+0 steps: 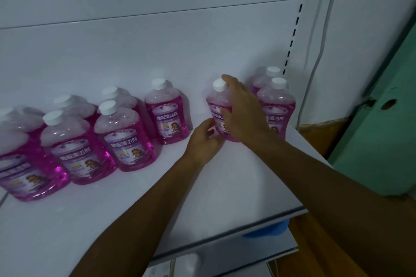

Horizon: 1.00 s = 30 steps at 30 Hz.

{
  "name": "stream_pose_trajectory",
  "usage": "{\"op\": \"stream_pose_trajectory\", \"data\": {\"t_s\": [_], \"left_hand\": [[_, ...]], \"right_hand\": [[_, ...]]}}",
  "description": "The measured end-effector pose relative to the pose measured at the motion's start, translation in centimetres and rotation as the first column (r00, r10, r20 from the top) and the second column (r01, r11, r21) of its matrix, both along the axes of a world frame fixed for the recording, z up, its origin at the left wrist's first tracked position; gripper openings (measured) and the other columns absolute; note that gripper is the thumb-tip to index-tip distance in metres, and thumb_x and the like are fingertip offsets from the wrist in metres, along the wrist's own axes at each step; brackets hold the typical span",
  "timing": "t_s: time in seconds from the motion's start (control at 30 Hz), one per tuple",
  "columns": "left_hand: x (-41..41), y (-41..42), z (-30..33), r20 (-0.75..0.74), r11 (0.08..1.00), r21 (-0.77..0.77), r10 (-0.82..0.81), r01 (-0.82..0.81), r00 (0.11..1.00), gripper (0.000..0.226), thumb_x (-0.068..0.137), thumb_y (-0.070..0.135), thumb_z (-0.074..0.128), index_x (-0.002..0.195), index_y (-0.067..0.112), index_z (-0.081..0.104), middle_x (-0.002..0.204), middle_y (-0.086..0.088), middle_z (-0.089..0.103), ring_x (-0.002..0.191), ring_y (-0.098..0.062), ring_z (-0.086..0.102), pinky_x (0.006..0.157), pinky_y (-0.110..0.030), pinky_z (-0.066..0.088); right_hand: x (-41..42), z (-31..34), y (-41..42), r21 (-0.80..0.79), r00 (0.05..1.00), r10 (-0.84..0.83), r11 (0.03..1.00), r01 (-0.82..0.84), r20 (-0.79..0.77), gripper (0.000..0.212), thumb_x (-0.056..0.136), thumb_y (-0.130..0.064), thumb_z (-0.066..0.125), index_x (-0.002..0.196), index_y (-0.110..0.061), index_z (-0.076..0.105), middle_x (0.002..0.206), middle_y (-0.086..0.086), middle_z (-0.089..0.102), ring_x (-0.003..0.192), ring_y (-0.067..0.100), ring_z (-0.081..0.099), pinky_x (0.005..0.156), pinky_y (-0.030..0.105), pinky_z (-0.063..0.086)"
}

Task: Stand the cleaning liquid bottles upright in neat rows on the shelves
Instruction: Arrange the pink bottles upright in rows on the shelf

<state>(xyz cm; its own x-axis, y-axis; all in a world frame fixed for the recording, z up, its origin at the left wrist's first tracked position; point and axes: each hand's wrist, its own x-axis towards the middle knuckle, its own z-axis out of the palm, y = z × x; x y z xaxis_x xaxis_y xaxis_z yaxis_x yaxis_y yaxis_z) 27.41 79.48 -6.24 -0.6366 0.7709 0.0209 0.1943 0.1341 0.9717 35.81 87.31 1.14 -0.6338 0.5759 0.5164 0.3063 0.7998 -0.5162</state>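
From the head camera I see my right hand wrapped over the shoulder of a pink bottle standing upright on the white shelf, fingertips by its white cap. My left hand cups the bottle's base, fingers curled against it. Two bottles stand just right; more upright bottles line the left.

White shelf carried pink bottles w/ white caps, all upright: a two-deep cluster at left, a single one mid-back, another right of it, & two front-to-back by the right upright.
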Motion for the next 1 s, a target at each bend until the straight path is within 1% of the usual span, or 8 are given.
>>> {"op": "stream_pose_trajectory", "data": {"t_s": [0.07, 0.2, 0.3, 0.47, 0.57, 0.7, 0.9, 1.0], "left_hand": [[0.3, -1.1, 0.2, -0.010, 0.999, 0.005, 0.043, -0.043, 0.999, 0.062, 0.068, 0.043, 0.070, 0.125, 0.019, 0.060, 0.127, 0.004, 0.063, 0.121, -0.022, 0.055, 0.101, -0.046, 0.048], [1.1, -3.9, 0.3, 0.022, 0.988, 0.069, 0.140, -0.141, 0.990, 0.056, 0.072, 0.029, 0.069, 0.126, 0.017, 0.058, 0.128, 0.003, 0.061, 0.123, -0.018, 0.053, 0.104, -0.042, 0.046], [1.3, -6.1, 0.0, 0.021, 0.964, 0.140, 0.225, -0.226, 0.974, 0.050, 0.081, 0.020, 0.072, 0.129, 0.019, 0.055, 0.125, 0.007, 0.062, 0.116, -0.011, 0.057, 0.100, -0.036, 0.049], [1.3, -9.0, -0.4, -0.167, 0.907, 0.206, 0.402, -0.367, 0.900, 0.047, 0.090, 0.016, 0.065, 0.135, 0.019, 0.051, 0.124, 0.011, 0.061, 0.110, 0.000, 0.058, 0.092, -0.018, 0.049], [1.0, -10.4, -0.6, -0.214, 0.882, 0.227, 0.460, -0.414, 0.862, 0.048, 0.085, 0.021, 0.064, 0.131, 0.026, 0.052, 0.121, 0.014, 0.062, 0.110, 0.001, 0.059, 0.090, -0.018, 0.049], [0.7, -11.4, -0.6, -0.256, 0.852, 0.229, 0.519, -0.471, 0.815, 0.047, 0.085, 0.011, 0.064, 0.128, 0.028, 0.054, 0.111, 0.018, 0.063, 0.102, 0.004, 0.060, 0.083, -0.015, 0.049], [0.6, -11.4, -0.8, -0.413, 0.843, 0.188, 0.533, -0.503, 0.738, 0.049, 0.083, 0.028, 0.055, 0.131, 0.021, 0.056, 0.118, 0.006, 0.064, 0.105, -0.014, 0.062, 0.087, -0.042, 0.056], [0.5, -11.3, -0.8, -0.516, 0.841, 0.128, 0.509, -0.525, 0.689, 0.055, 0.083, 0.031, 0.052, 0.136, 0.017, 0.053, 0.118, -0.004, 0.061, 0.104, -0.021, 0.061, 0.084, -0.043, 0.056]], "right_hand": [[-0.2, 0.0, -0.4, 0.005, 0.992, 0.118, 0.993, -0.118, -0.037, 0.066, 0.082, -0.001, 0.069, 0.141, -0.014, 0.042, 0.136, 0.007, 0.055, 0.124, 0.025, 0.052, 0.104, 0.034, 0.042], [-0.5, 0.4, -0.8, -0.012, 0.956, 0.290, 0.957, -0.291, -0.049, 0.066, 0.077, 0.002, 0.073, 0.137, -0.014, 0.049, 0.131, 0.004, 0.059, 0.116, 0.017, 0.056, 0.095, 0.014, 0.038], [-1.0, 0.7, -0.7, -0.136, 0.910, 0.402, 0.901, -0.413, -0.099, 0.066, 0.074, 0.000, 0.077, 0.133, -0.016, 0.052, 0.124, 0.001, 0.063, 0.107, 0.006, 0.057, 0.090, 0.006, 0.043], [-3.2, -0.2, -1.3, -0.324, 0.802, 0.557, 0.733, -0.597, -0.218, 0.062, 0.075, 0.002, 0.076, 0.127, -0.021, 0.051, 0.123, -0.001, 0.063, 0.115, 0.012, 0.060, 0.095, 0.035, 0.053], [-4.6, -0.4, -2.1, -0.348, 0.739, 0.622, 0.653, -0.672, -0.259, 0.061, 0.075, 0.004, 0.073, 0.125, -0.023, 0.051, 0.125, 0.001, 0.062, 0.118, 0.013, 0.059, 0.099, 0.041, 0.051], [-5.9, -0.7, -2.8, -0.396, 0.678, 0.681, 0.563, -0.726, -0.275, 0.062, 0.076, 0.000, 0.071, 0.129, -0.025, 0.050, 0.133, 0.005, 0.059, 0.122, 0.017, 0.057, 0.101, 0.046, 0.049], [-6.1, -0.7, -1.8, -0.223, 0.779, 0.617, 0.748, -0.625, -0.111, 0.065, 0.079, -0.009, 0.076, 0.136, -0.028, 0.050, 0.124, -0.004, 0.051, 0.117, 0.018, 0.052, 0.099, 0.040, 0.049], [-5.9, -0.6, -1.8, -0.182, 0.769, 0.628, 0.748, -0.638, -0.115, 0.065, 0.079, -0.007, 0.076, 0.136, -0.024, 0.050, 0.118, -0.002, 0.052, 0.110, 0.014, 0.052, 0.092, 0.032, 0.053]]}}
